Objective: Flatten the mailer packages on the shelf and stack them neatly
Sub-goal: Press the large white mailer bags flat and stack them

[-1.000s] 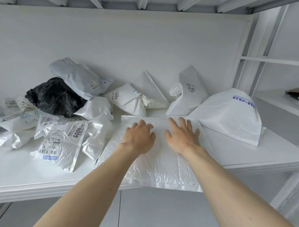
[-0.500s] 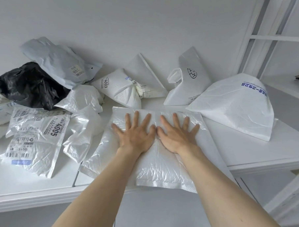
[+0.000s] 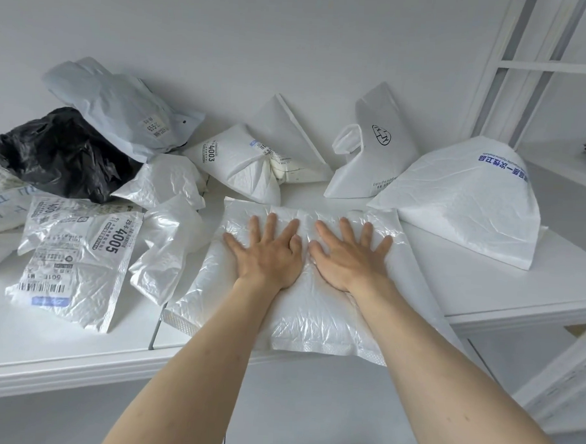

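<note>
Both hands slid a bit further up the clear mailer since 0.5 s ago, fingers fanned wider; 1.0 s ago the left was half curled, now it's flat. Left hand (image 3: 268,254) lies palm down on the clear mailer (image 3: 301,309), fingers straight and spread, released, grasping nothing. Right hand (image 3: 350,258) same: flat, fingers splayed, pressing down just beside the left, thumbs almost touching. Clear mailer lies flat on the white shelf (image 3: 61,346), centre front, its near edge hanging slightly over the shelf lip. Under it, at its right side, a flat white sheet or mailer shows, can't tell which. Right of the hands a big white mailer with blue print (image 3: 463,202) sits puffed up, touching the clear mailer's far right corner. Behind, against the wall: white bag with oval logo (image 3: 375,151) standing upright, folded white mailer marked 4003 (image 3: 237,162) leaning. Left side is a loose heap: grey mailer (image 3: 122,110) resting on top of a black bag (image 3: 56,154), crumpled clear bags (image 3: 170,223) just beside the pressed mailer, and a flat mailer marked 4005 (image 3: 78,262) lying label up near the front. More labelled mailers at the far left edge, partly cut off. 2 bare forearms enter from the bottom.
</note>
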The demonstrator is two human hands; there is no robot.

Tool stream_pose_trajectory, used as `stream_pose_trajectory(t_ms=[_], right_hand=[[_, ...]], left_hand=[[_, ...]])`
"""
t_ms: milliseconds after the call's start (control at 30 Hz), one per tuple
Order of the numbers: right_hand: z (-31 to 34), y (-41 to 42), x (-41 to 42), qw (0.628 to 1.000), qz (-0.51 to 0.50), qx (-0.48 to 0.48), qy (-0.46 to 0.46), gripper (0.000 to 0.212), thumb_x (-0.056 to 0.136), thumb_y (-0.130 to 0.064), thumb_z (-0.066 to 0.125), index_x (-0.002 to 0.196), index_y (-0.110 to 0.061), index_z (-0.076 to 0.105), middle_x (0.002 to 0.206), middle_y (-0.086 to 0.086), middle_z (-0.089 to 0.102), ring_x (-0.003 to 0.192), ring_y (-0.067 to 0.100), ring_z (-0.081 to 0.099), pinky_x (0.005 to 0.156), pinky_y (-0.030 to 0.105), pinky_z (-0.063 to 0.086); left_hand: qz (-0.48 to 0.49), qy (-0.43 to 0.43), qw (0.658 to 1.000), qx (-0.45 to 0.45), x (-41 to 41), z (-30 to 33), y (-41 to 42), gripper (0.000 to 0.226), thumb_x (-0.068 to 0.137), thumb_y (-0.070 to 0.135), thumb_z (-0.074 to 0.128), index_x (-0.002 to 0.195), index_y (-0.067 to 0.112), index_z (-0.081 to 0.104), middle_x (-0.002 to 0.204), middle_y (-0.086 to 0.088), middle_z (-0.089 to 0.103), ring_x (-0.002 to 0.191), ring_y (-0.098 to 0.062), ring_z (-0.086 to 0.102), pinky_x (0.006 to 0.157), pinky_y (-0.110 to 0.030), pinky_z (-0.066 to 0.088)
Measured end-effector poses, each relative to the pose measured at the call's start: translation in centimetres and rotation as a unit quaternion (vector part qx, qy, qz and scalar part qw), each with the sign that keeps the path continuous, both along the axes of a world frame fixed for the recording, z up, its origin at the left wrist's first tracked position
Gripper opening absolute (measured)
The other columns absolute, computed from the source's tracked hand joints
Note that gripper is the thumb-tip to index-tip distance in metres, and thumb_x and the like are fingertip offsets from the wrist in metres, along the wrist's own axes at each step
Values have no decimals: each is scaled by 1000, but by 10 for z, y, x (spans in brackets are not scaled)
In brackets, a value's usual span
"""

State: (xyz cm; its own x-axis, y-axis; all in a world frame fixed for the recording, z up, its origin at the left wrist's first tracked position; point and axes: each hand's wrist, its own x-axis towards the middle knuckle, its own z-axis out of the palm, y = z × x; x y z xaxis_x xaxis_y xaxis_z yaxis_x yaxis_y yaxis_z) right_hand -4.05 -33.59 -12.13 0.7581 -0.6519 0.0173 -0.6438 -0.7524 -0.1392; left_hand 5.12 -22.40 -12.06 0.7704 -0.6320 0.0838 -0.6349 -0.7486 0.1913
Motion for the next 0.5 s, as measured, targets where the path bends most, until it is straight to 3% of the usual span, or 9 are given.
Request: stream_pose_trajectory(t_ms=[500], right_hand=[[3,3,-2,1000,7,-1,6,55,94,-64,10,147,-53,5,163,-7,-4,146,40,-12,108,68,-9]], left_hand=[[3,-1,1000,14,-3,1,2,53,97,48,8,150,48,11,164,6,2,150,-24,-8,108,-71,-4]])
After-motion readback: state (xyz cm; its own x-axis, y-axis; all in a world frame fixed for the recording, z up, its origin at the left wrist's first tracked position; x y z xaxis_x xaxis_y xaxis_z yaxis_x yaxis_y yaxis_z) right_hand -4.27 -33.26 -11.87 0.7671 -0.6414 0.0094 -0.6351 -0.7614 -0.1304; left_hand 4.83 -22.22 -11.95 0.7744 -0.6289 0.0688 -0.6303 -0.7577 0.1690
